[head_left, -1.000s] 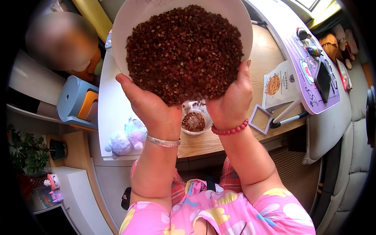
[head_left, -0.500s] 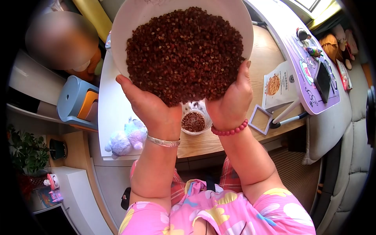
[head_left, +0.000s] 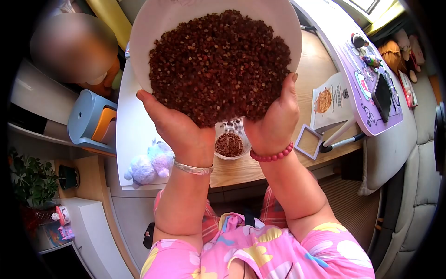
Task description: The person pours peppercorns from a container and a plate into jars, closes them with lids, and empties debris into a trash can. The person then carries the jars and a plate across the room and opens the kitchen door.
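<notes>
A large white bowl (head_left: 139,51) full of reddish-brown peppercorn-like grains (head_left: 218,65) is tilted toward me. My left hand (head_left: 176,125), with a silver bangle at the wrist, grips its lower left edge. At the lower right edge my right hand (head_left: 276,118), wearing a red bead bracelet, holds the same bowl. Both thumbs lie along the sides; the other fingers are mostly hidden underneath. Between my wrists, below the bowl, a clear container (head_left: 227,157) stands on the wooden table (head_left: 320,51) with similar grains inside. Some grains at the bowl's lower lip look blurred.
A fluffy lilac toy (head_left: 147,166) lies on the white surface at left, near a blue stool (head_left: 88,116). Right of my hands are a printed packet (head_left: 332,102), a square frame (head_left: 309,142) and a purple folding table (head_left: 367,88). Another person (head_left: 74,49) is at upper left.
The bowl has tipped slightly more toward me, and the grains have shifted a little down toward its lower lip. My hands keep their hold almost in place.
</notes>
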### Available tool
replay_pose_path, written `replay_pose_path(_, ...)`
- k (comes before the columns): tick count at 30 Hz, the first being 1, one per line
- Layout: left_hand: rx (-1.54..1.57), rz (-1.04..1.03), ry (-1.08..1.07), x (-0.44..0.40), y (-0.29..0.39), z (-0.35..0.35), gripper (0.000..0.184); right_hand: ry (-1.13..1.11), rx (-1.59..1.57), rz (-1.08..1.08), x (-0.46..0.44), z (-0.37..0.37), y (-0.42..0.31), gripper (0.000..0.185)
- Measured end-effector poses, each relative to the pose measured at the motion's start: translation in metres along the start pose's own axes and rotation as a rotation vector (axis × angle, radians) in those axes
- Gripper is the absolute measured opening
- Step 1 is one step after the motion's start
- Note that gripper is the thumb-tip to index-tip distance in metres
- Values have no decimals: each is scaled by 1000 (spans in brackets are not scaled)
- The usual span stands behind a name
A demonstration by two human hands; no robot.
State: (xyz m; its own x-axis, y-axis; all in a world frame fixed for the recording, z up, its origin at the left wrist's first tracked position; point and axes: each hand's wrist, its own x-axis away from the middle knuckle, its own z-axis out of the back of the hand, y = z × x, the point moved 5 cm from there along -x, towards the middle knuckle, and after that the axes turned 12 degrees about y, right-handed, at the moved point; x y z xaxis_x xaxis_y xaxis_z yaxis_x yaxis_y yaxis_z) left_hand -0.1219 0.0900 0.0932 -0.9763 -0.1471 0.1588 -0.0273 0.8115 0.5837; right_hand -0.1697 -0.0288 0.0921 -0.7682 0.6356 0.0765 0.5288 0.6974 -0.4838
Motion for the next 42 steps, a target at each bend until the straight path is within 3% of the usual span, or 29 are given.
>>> replay_pose_path(42, 15, -12, 8, 4, 4, -5, 53, 3, 15, 44, 2, 0, 1, 48)
